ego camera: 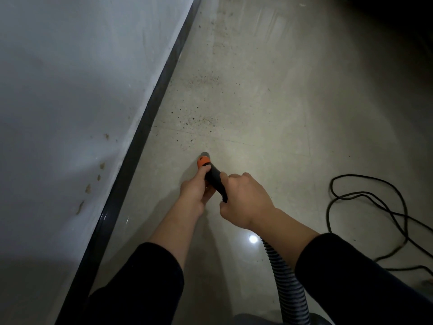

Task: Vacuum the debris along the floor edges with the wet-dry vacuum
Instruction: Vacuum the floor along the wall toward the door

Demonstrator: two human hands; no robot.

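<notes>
Two hands at centre frame, left hand (195,190) and right hand (246,199) both curled around one black nozzle (214,180), its orange tip (203,161) near the floor (269,109), scattered debris (199,120) above it beside the dark baseboard (150,113), one ribbed hose (284,277) lower right, one black cord (365,202) coiled at right edge.

**Pale wall, dark skirting, glossy tiled floor**

A pale grey wall (70,90) fills the 9 to 11 o'clock side, marked with small brownish stains (87,188) toward 8 o'clock. A dark glossy skirting board (150,109) runs along its foot from 7 o'clock up to 12. The beige tiled floor (269,102) spreads from the centre to 3 o'clock, with a faint tile joint (307,137). A bright light reflection (252,239) sits near 5 o'clock. The 1 o'clock corner (398,19) lies in shadow.
</notes>
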